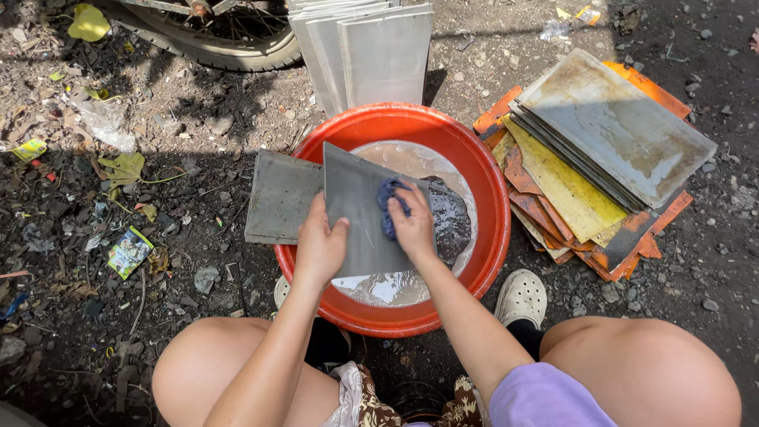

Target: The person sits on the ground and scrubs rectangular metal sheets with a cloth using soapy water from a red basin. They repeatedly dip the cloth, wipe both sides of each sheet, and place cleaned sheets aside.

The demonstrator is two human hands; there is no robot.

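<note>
The left hand [319, 247] clamps the lower edge of a flat grey metal plate [357, 207] propped over a round orange plastic basin [490, 207] of murky water. The right hand [413, 227] presses a crumpled blue scrubbing cloth [389, 202] against the plate. At three o'clock lies a stack of rusty sheets [601, 150].

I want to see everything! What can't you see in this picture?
All in the head view:
- Basin bottom: murky water hides it.
- Wheel: cut off by the top edge.
- Lower sheets of the rusty stack: covered by the top sheet.
- Blue rag: mostly under the right hand.
</note>
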